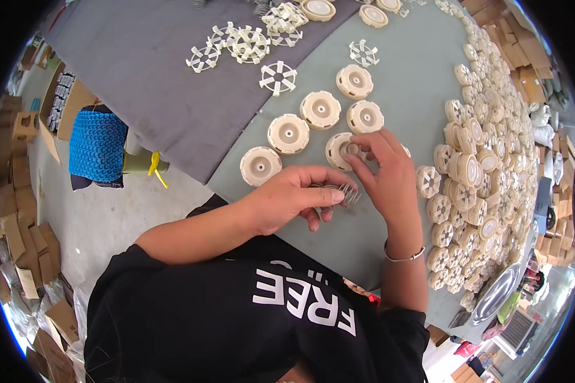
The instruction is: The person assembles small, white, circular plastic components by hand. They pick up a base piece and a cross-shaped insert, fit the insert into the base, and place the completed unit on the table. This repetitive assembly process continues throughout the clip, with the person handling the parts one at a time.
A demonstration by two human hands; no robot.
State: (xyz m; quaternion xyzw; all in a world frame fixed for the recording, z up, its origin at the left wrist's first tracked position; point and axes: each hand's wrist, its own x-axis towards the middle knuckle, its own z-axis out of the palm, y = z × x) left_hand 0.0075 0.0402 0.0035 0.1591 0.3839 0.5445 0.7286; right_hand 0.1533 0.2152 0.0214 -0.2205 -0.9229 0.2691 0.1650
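My left hand [291, 196] is closed around several thin metal coil springs [349, 194], whose ends stick out past the thumb. Just beyond it, the fingertips of my right hand [390, 169] pinch a small coil spring [352, 149] over the middle of a round cream plastic housing [333, 153]; whether the spring touches the housing is hard to tell. Similar housings with a hollow centre lie around it, among them one at the left [260, 166], one further up [320, 110] and one to the right [365, 116]. Part of another shows behind my right hand.
White spoked plastic rings [248, 45] lie loosely at the far side on a dark grey cloth [172, 96]. A large heap of cream wheel-like pieces [473, 172] covers the table's right side. A blue woven-covered seat [98, 147] and cardboard boxes [19, 204] stand at the left.
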